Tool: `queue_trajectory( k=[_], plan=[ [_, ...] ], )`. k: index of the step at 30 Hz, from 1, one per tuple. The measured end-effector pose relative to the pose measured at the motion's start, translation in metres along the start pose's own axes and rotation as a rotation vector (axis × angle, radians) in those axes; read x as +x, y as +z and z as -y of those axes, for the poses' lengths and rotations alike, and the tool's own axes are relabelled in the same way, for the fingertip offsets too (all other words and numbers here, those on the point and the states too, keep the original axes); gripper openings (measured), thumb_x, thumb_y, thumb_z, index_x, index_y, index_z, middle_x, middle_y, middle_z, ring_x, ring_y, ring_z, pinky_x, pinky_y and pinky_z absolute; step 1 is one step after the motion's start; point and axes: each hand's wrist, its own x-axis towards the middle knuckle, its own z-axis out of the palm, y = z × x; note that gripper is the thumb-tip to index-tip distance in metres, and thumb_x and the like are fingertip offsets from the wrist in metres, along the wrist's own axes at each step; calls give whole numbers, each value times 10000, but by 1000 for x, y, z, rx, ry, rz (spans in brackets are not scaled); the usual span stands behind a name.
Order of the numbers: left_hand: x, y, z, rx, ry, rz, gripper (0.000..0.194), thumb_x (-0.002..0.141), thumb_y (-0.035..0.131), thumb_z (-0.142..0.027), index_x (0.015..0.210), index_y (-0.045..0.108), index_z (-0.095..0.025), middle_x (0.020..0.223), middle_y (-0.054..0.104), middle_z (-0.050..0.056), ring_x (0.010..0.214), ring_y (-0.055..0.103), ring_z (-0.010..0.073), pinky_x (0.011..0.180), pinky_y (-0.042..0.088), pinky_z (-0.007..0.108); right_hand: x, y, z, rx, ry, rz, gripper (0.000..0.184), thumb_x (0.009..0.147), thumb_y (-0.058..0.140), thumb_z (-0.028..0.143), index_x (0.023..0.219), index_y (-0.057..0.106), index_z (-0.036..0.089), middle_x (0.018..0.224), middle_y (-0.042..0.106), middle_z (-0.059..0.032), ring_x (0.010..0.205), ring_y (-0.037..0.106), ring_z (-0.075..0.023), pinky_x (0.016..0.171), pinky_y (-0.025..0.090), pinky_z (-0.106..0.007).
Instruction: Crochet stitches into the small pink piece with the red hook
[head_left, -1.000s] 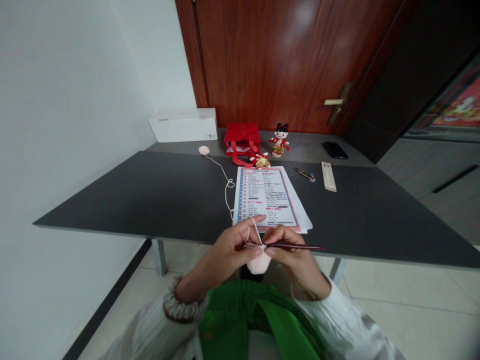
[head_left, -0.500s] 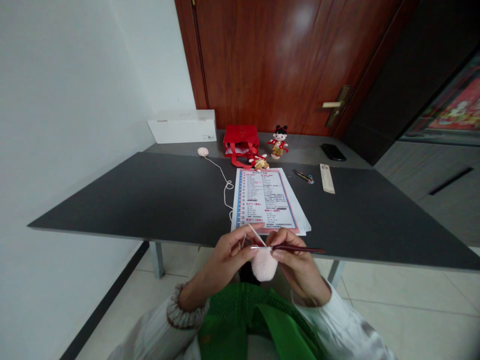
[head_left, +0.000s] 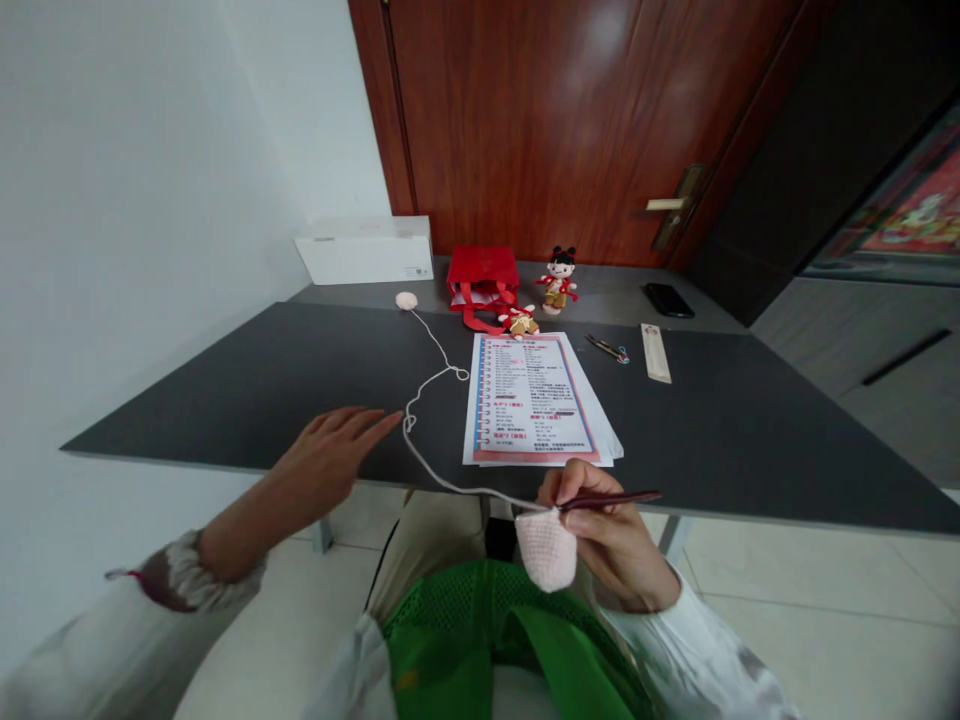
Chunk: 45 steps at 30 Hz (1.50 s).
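Note:
My right hand [head_left: 611,535] is closed round a crochet hook [head_left: 615,499] with a dark reddish handle. From the same grip hangs a pale pink crocheted piece [head_left: 547,550], cup-shaped and just past the table's front edge. A strand of pale yarn [head_left: 442,484] runs from the piece's top across the table to a small yarn ball [head_left: 406,301]. My left hand [head_left: 330,462] is away to the left, its fingers stretched out over the table edge. Its fingertips are beside the strand; whether they touch it I cannot tell.
Printed pattern sheets [head_left: 536,400] lie on the dark table [head_left: 225,400]. Behind them are a red bag [head_left: 482,275], a lying doll part [head_left: 520,320] and a standing doll [head_left: 559,280]. Small scissors [head_left: 606,348], a pale packet [head_left: 655,353], a phone [head_left: 667,300] and a white box [head_left: 367,252] are farther out.
My left hand has let go of the crocheted piece and yarn and moved left, opening out. The strand now lies in a looser curve. My right hand still holds hook and piece, slightly lower.

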Motion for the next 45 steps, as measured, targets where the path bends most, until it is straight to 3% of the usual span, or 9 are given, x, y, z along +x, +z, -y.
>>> queue_trajectory(
  k=[2, 5, 10, 18, 29, 36, 39, 41, 45],
  plan=[
    [-7, -1, 4, 82, 100, -5, 353, 677, 477, -73, 846, 755, -210, 944, 711, 68, 864, 612, 195, 742, 464, 255, 2, 1, -1, 7, -13, -4, 212, 602, 842, 242, 695, 656, 198, 676, 616, 4, 602, 508, -131, 557, 348, -248],
    [-18, 6, 10, 48, 202, -118, 273, 610, 427, -47, 431, 562, -202, 515, 547, 6, 515, 475, 131, 523, 348, 231, 3, 2, -2, 24, -21, 7, 201, 611, 838, 238, 694, 659, 200, 671, 617, 6, 610, 514, -131, 566, 357, -249],
    [-19, 52, 14, -378, 10, -292, 241, 568, 482, -77, 361, 417, -183, 409, 338, -31, 454, 299, 99, 486, 203, 255, 2, 0, -4, 10, -8, 3, 209, 611, 840, 240, 697, 655, 199, 684, 621, 6, 614, 513, -128, 570, 352, -245],
    [-14, 126, -6, -741, -133, -180, 305, 596, 518, -154, 374, 310, -176, 401, 269, -57, 408, 229, 57, 444, 157, 223, 2, -6, -10, 17, -2, -5, 223, 601, 845, 251, 697, 651, 199, 681, 605, 10, 604, 501, -125, 566, 350, -246],
    [-25, 154, -9, -1090, -422, -3, 326, 613, 540, -140, 471, 249, -187, 452, 198, -92, 428, 105, 41, 421, 88, 187, 1, -5, -15, 67, -6, 19, 186, 635, 828, 226, 716, 662, 202, 700, 623, 9, 638, 524, -129, 595, 363, -248],
    [-11, 151, -1, -667, -91, -24, 221, 795, 480, -161, 579, 442, -187, 621, 454, -6, 621, 431, 133, 602, 374, 264, 1, -2, -18, 93, -5, 59, 160, 662, 810, 207, 740, 671, 205, 712, 634, 10, 638, 527, -121, 588, 355, -236],
    [24, 139, -2, 6, 176, 42, 253, 939, 360, -296, 870, 575, -183, 944, 610, 75, 949, 556, 205, 888, 429, 354, 4, -2, -17, 117, -8, 55, 163, 655, 813, 198, 738, 673, 201, 715, 637, 9, 635, 523, -117, 583, 352, -232],
    [55, 135, 2, 463, 217, 164, 352, 953, 346, -326, 1220, 509, -162, 1309, 542, 134, 1257, 448, 235, 1070, 331, 409, 8, -2, -17, 125, -6, 45, 170, 646, 818, 196, 735, 674, 196, 718, 640, 7, 638, 523, -114, 586, 353, -228],
    [105, 144, 21, 629, 206, 340, 631, 930, 412, -473, 1425, 355, -86, 1546, 290, 205, 1443, 218, 319, 1155, 166, 493, 16, -7, -17, 126, -2, 15, 182, 631, 828, 201, 732, 677, 193, 727, 640, 10, 650, 522, -108, 599, 360, -220]
  ],
)
